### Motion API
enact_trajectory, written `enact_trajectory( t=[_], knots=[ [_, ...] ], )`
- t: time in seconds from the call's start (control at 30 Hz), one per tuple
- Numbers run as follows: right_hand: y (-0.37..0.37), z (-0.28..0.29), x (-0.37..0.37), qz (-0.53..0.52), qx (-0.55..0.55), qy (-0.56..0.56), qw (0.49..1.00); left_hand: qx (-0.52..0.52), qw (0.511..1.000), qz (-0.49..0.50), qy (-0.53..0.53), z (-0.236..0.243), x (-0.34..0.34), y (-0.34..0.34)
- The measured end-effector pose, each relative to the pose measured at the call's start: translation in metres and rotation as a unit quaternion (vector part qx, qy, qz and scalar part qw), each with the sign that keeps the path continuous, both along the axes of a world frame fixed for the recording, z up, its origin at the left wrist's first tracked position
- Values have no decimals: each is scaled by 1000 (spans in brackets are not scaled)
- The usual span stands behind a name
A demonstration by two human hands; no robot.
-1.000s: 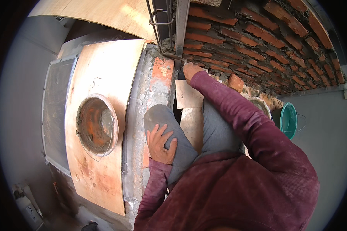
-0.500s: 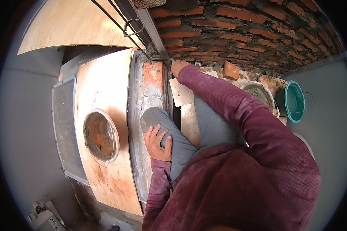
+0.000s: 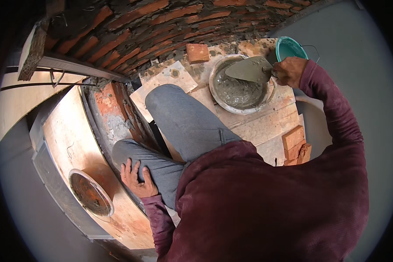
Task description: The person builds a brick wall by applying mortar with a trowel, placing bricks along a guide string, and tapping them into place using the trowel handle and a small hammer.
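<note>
My right hand [image 3: 289, 71] is closed around the handle of a trowel [image 3: 249, 70]. The trowel's broad grey blade points left over a round tub [image 3: 212, 87] of wet mortar [image 3: 238, 91], covering part of its far side. Whether the blade touches the mortar I cannot tell. My left hand [image 3: 137, 180] rests with fingers spread on my left knee and holds nothing. Just behind my right hand stands a green bucket [image 3: 288, 46] with a wire handle.
Far ahead is a brick wall [image 3: 161, 26] with mortar joints. One loose brick [image 3: 197, 53] lies near its foot; several bricks [image 3: 294, 140] sit at right. A second bucket [image 3: 91, 192] stands on plywood [image 3: 65, 131] at left. A wooden post end [image 3: 32, 52] juts in upper left.
My right hand has moved from the wall corner rightward to over the mortar tub, with the trowel. The view has turned right. My left hand stays on the knee.
</note>
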State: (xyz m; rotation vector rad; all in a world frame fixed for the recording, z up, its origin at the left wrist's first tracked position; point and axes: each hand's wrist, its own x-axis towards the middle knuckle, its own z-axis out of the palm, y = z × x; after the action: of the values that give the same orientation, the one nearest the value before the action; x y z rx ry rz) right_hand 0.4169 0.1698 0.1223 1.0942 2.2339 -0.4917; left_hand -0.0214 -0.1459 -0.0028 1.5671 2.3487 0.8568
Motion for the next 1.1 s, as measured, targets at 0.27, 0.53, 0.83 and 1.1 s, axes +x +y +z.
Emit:
enact_trajectory(
  t=[0.27, 0.53, 0.83, 1.1],
  knots=[
    [-26, -159, 29, -56, 41, -111, 991, -8, 998, -40, 41, -1, 7, 12],
    [-28, -172, -3, -12, -118, -160, 980, -13, 999, -32, 41, -1, 7, 11],
    [-71, -169, 30, -344, -208, 115, 908, -12, 999, -13, 26, -1, 7, 7],
    [-119, -186, 62, -523, -323, 343, 710, -9, 1000, -5, 5, 5, 1, 13]
  ],
)
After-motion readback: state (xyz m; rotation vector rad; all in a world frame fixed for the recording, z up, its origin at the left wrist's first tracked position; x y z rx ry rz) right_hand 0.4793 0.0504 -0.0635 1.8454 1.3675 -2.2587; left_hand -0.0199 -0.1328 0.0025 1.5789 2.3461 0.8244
